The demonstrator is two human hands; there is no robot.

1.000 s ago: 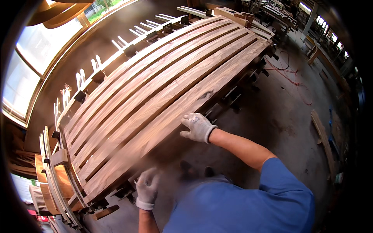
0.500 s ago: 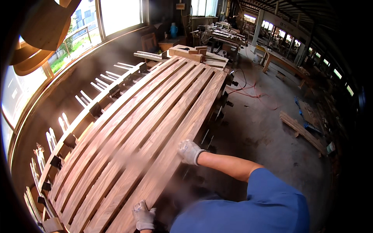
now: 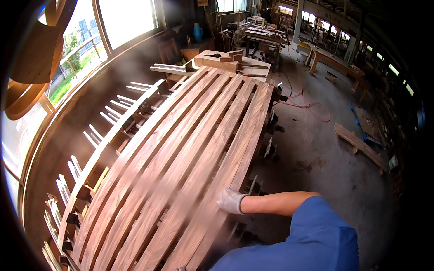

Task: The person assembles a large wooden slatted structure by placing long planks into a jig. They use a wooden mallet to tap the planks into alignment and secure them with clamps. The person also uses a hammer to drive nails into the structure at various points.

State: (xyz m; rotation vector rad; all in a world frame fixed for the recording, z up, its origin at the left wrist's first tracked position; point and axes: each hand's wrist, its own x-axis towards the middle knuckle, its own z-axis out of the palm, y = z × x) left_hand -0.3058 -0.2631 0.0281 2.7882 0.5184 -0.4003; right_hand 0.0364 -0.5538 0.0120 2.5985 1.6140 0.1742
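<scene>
Long wooden boards [image 3: 199, 169] lie side by side, narrowly gapped, between a row of metal clamp bars [image 3: 107, 118] and the concrete floor [image 3: 312, 189], with a window [image 3: 131, 20] at left and a wooden table [image 3: 333, 65] beyond. The gloved right hand [image 3: 231, 201] rests on the rightmost board [image 3: 246, 140], its finger opening indeterminable; the left hand [image 3: 181, 268] barely enters the lower margin, its grip hidden.

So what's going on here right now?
A person in a blue shirt has the right hand, in a grey-white glove, at the right edge of the rightmost long brown wooden board. Only a sliver of the left hand shows at the lower edge, so its contact is unclear. More brown wooden boards lie side by side with narrow gaps, and pale metal bars stick out beyond their left side.
</scene>
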